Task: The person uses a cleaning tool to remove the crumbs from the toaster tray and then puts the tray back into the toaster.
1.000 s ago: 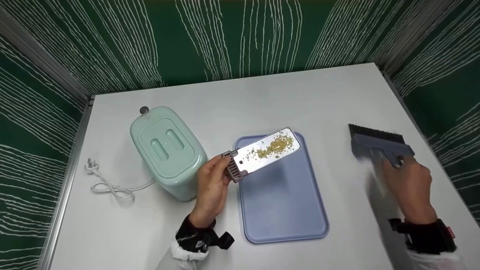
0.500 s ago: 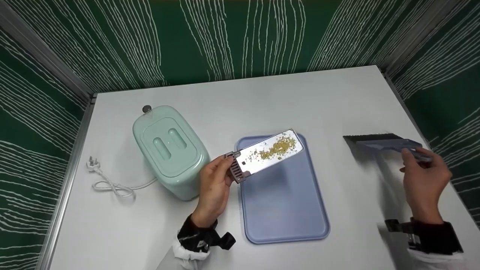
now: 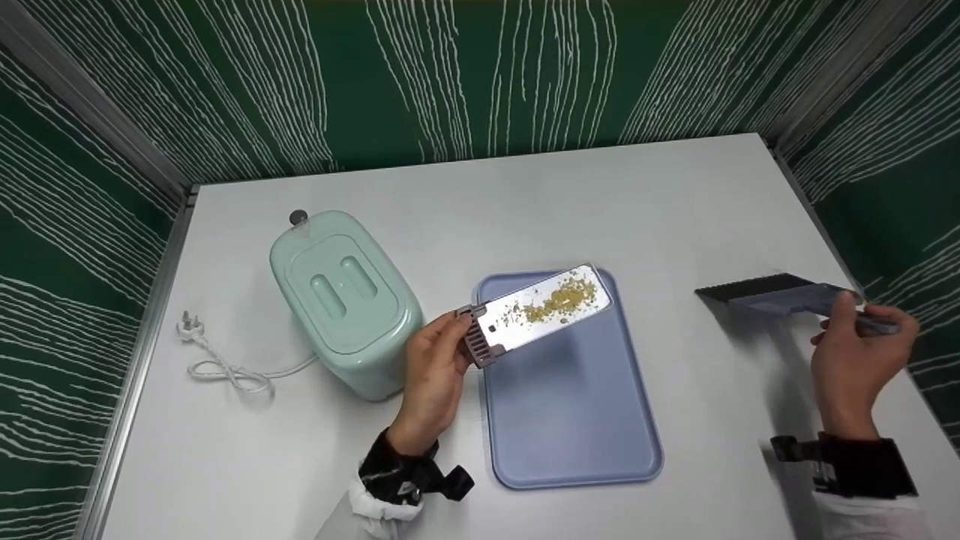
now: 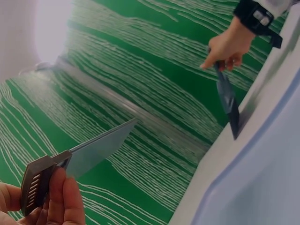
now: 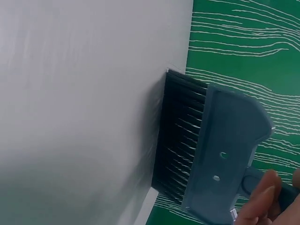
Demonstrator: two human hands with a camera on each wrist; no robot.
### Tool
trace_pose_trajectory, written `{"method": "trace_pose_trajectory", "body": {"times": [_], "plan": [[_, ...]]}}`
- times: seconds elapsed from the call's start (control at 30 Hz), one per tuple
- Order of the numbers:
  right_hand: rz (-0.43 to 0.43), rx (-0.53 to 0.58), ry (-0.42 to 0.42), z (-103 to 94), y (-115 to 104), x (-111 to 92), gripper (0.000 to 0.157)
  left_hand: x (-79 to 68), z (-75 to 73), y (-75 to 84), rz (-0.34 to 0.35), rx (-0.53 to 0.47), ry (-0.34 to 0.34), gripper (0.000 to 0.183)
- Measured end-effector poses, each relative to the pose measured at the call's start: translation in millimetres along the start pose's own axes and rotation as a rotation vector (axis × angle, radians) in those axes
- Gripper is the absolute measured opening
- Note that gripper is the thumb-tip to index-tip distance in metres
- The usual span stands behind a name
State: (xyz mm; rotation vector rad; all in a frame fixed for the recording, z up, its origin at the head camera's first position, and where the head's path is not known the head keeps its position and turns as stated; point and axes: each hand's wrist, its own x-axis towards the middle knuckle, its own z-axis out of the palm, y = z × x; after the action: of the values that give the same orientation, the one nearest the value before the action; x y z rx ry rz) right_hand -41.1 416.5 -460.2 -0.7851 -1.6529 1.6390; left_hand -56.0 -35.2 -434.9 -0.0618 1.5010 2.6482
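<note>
Okay, head cam first: your left hand (image 3: 431,375) has its thumb and fingers clamped on the slotted handle of a slim metal pan (image 3: 508,337), which sits in the air over the far part of the blue tray (image 3: 577,427). Yellow crumbs (image 3: 566,298) are scattered on it, mostly toward the far right end. Your right hand (image 3: 862,364) is way over on the right, pinching the handle of a dark brush (image 3: 791,300), bristles pointing left. The mint-green appliance (image 3: 349,300) is on the left of the white table (image 3: 600,206), with its looped cord (image 3: 240,375) further left.

Left wrist cam: you've got the pan side-on, fingers wrapped round the handle end, and your other hand is gripping the brush, bristle end down by the tabletop.

Right wrist cam: fingers on the brush handle, bristles right by the table's edge; honestly can't tell if they're touching it.
</note>
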Motion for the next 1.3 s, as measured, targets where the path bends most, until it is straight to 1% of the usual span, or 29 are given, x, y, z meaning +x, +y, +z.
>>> {"method": "trace_pose_trajectory", "body": {"times": [0.07,0.2,0.27,0.3,0.4,0.43,0.47,0.5,0.57,0.63,0.7,0.73,0.77,0.8,0.87,1.0,1.03,1.07,1.13,1.2,1.3], "plan": [[-0.003,-0.005,0.008,-0.5,-0.6,0.8,0.023,-0.5,0.0,-0.3,0.004,0.003,0.002,0.031],[0.011,-0.022,0.022,-2.0,-3.4,5.6,0.014,-0.3,0.0,-2.2,0.001,0.001,0.024,0.03],[0.015,-0.085,0.018,-3.8,-4.6,8.7,0.008,-0.2,0.1,-2.9,-0.003,0.002,0.034,0.03],[0.014,-0.135,0.014,-5.1,-5.1,10.3,0.007,0.1,0.3,-3.2,-0.005,0.003,0.038,0.03],[0.033,-0.254,-0.011,-9.4,-6.8,14.6,0.011,0.4,0.7,-3.5,-0.001,0.011,0.039,0.029],[0.039,-0.275,-0.019,-10.5,-7.5,15.7,0.011,0.7,0.7,-3.6,0.001,0.011,0.041,0.029],[0.045,-0.268,-0.024,-11.3,-8.2,16.4,0.012,0.9,0.7,-3.7,0.001,0.009,0.042,0.029],[0.043,-0.252,-0.027,-11.7,-8.8,16.6,0.013,1.1,0.8,-3.7,0.004,0.008,0.043,0.029],[0.014,-0.211,-0.025,-11.3,-10.2,15.9,0.013,0.9,0.7,-3.6,0.008,0.006,0.044,0.029],[-0.041,-0.154,-0.014,-9.7,-12.4,13.4,0.013,0.5,0.6,-3.2,0.009,0.002,0.045,0.029],[-0.089,-0.057,0.002,-7.3,-15.4,10.0,0.011,0.2,0.2,-3.2,0.011,0.0,0.04,0.029],[-0.113,-0.027,0.009,-5.9,-17.4,7.9,0.01,0.2,-0.2,-3.2,0.009,-0.001,0.037,0.029],[-0.125,0.034,0.018,-4.3,-19.6,5.8,0.01,0.1,-0.4,-3.1,0.011,-0.001,0.037,0.029],[-0.144,0.061,0.022,-2.4,-21.9,3.3,0.011,0.0,-0.7,-3.2,0.013,-0.002,0.038,0.029],[-0.155,0.135,0.028,1.9,-26.9,-1.2,0.014,0.2,-1.3,-3.3,0.016,0.0,0.038,0.029],[-0.173,0.155,0.044,10.1,-39.6,-10.4,0.015,0.8,-1.0,-3.4,0.019,0.006,0.034,0.028],[-0.176,0.175,0.045,11.9,-43.1,-12.3,0.015,1.2,-0.7,-3.6,0.015,0.005,0.032,0.028],[-0.181,0.19,0.044,13.6,-46.6,-14.4,0.014,1.4,-0.4,-3.7,0.012,0.005,0.032,0.028],[-0.223,0.244,0.029,17.0,-52.5,-18.3,0.013,2.0,0.7,-3.9,0.0,0.002,0.031,0.028],[-0.254,0.315,0.004,20.4,-57.6,-22.4,0.012,2.4,2.0,-4.1,-0.004,0.0,0.034,0.028],[-0.29,0.384,-0.032,26.0,-64.2,-29.2,0.009,2.6,3.2,-4.7,0.0,0.011,0.043,0.028]]}}
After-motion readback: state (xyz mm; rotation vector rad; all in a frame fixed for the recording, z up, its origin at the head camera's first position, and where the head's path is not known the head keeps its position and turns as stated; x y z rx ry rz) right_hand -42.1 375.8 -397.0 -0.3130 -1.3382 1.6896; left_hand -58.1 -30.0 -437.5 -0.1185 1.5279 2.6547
